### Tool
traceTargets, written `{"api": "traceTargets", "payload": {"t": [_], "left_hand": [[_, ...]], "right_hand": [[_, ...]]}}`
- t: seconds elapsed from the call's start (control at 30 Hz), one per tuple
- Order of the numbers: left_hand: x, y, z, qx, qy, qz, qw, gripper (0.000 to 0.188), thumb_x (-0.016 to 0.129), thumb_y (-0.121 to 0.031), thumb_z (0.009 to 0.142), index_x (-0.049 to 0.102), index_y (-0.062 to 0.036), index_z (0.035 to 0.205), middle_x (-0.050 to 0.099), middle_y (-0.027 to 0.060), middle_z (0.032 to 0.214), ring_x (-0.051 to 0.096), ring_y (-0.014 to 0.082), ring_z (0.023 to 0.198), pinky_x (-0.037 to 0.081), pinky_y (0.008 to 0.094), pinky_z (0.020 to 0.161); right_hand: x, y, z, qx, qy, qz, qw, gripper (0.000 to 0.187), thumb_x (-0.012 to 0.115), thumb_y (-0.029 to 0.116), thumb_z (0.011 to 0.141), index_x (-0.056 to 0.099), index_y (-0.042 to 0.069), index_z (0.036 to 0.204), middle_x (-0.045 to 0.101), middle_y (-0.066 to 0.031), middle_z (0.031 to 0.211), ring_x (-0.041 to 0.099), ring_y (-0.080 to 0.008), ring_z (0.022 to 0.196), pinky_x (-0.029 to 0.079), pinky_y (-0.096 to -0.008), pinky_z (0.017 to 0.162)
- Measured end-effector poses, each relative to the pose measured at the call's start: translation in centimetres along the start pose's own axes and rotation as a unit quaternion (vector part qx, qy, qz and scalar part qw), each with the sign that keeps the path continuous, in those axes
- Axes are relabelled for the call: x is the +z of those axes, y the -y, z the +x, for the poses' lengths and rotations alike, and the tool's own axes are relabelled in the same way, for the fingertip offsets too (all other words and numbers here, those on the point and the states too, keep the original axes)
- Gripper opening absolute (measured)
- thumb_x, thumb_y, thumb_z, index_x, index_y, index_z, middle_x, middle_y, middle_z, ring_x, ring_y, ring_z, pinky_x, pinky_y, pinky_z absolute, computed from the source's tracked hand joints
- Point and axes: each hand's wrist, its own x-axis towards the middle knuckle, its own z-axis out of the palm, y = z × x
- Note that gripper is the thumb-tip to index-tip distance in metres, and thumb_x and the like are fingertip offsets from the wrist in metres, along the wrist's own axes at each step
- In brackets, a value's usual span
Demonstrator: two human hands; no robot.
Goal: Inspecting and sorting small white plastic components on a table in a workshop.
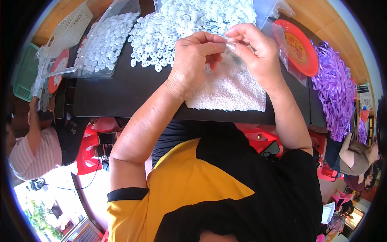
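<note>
My left hand (pixel 193 60) and my right hand (pixel 258 54) meet above a white towel (pixel 231 90) on a black board (pixel 117 92). Their fingertips pinch a small clear plastic piece (pixel 229 45) between them. Just beyond the hands lies a big heap of small white plastic rings (pixel 181 20). My forearms rise from the lower edge over my yellow and black shirt.
A clear bag of white rings (pixel 100 44) lies at the left, with a white basket (pixel 70 28) and a green basket (pixel 26 72) beyond. A red plate (pixel 300 48) and purple ribbons (pixel 334 88) sit at the right. Other people sit at both sides.
</note>
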Motion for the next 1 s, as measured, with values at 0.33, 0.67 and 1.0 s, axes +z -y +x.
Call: {"api": "traceTargets", "payload": {"t": [0.33, 0.67, 1.0], "left_hand": [[0.1, -0.2, 0.0, -0.017, 0.013, -0.017, 1.0, 0.011, 0.063, -0.005, 0.083, 0.065, 0.0052, 0.083, 0.061, 0.0092, 0.068, 0.053, 0.0141, 0.053, 0.043, 0.0261, 0.048], [-0.7, -0.1, 0.3, -0.055, 0.043, -0.043, 0.997, 0.016, 0.058, -0.01, 0.087, 0.064, 0.0042, 0.091, 0.061, 0.0106, 0.076, 0.057, 0.0157, 0.063, 0.044, 0.0282, 0.053], [-1.1, -0.1, 0.8, -0.037, 0.074, -0.122, 0.989, 0.02, 0.062, -0.009, 0.085, 0.062, 0.0057, 0.099, 0.062, 0.0106, 0.078, 0.058, 0.0173, 0.066, 0.045, 0.0297, 0.055]], "right_hand": [[-0.4, 0.4, 0.1, -0.129, 0.036, -0.139, 0.981, 0.025, 0.059, -0.009, 0.08, 0.058, 0.006, 0.1, 0.065, -0.0105, 0.087, 0.066, -0.028, 0.08, 0.053, -0.0325, 0.069], [-0.6, -0.1, 0.2, -0.09, 0.049, -0.1, 0.99, 0.013, 0.061, -0.006, 0.08, 0.058, 0.002, 0.09, 0.061, -0.0099, 0.083, 0.064, -0.0275, 0.075, 0.05, -0.0313, 0.066], [-0.2, -0.4, -0.3, -0.002, -0.038, 0.01, 0.999, 0.005, 0.061, -0.003, 0.088, 0.06, 0.001, 0.092, 0.064, -0.0023, 0.081, 0.062, -0.0091, 0.076, 0.049, -0.0224, 0.068]]}}
